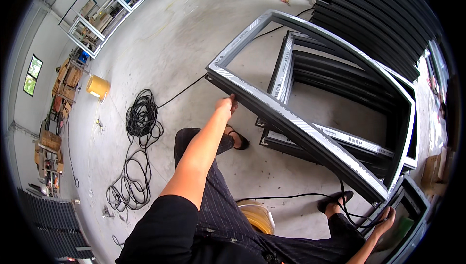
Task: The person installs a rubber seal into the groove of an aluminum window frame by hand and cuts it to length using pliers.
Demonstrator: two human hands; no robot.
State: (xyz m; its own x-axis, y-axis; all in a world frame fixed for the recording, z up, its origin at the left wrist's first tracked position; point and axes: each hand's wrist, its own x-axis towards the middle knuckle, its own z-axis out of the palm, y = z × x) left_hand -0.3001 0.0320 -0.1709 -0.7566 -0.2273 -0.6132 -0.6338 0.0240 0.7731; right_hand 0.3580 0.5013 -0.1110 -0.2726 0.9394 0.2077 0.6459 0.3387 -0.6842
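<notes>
A large window frame [310, 123], dark with pale printed protective film, lies tilted across a stack of similar frames. My left hand [228, 104] is closed on its dark near edge, close to the left corner. Close below the near right corner of that frame, my right hand [385, 221] is curled with a black cable [364, 224] running into it. Its fingers are partly hidden, and whether it also touches the frame does not show clearly. The stacked frames [286, 67] show under and through the tilted one.
Dark profiles [374, 16] are piled at the far right. A smaller frame [417, 198] stands beside my right hand. A yellow bucket [257, 215] is between my legs, another bucket [98, 87] at the left. Coiled black cable [143, 118] lies on the floor, left of my feet.
</notes>
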